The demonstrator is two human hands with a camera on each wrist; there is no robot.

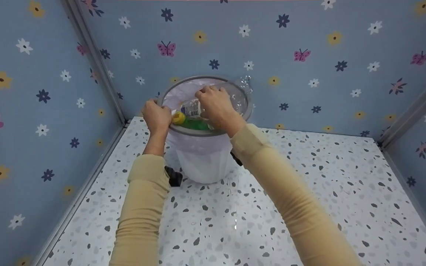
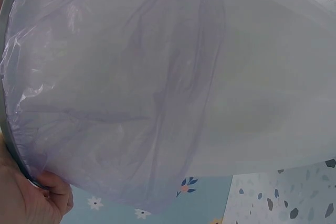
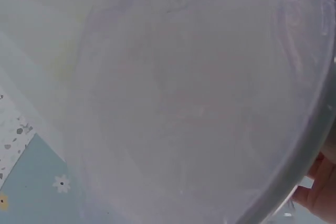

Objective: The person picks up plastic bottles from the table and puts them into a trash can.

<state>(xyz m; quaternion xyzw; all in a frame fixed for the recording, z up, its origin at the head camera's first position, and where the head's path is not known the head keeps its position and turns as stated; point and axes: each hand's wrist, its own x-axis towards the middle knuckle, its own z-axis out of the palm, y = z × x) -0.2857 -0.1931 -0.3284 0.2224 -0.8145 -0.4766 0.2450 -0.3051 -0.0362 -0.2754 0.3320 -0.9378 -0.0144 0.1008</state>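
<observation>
A white trash bin [image 1: 205, 162] with a grey rim [image 1: 213, 132] and a pale purple liner [image 1: 178, 90] stands upright on the floor. My left hand [image 1: 156, 115] grips the rim at its left side; in the left wrist view its fingers [image 2: 56, 192] curl over the liner's edge. My right hand [image 1: 216, 105] reaches over the bin's mouth with bent fingers, beside a clear labelled bottle [image 1: 191, 109]; I cannot tell what it holds. Green plastic [image 1: 196, 124] and a yellow cap [image 1: 178, 118] lie inside. Clear crinkly plastic [image 1: 245, 84] overlaps the rim at the right.
The bin stands close to a blue flowered wall [image 1: 235, 48], with another blue wall [image 1: 31, 96] at the left. Speckled white floor [image 1: 309, 177] spreads around it. A black object [image 1: 174, 176] shows beside my left sleeve, another black piece [image 1: 236, 158] beside the right one.
</observation>
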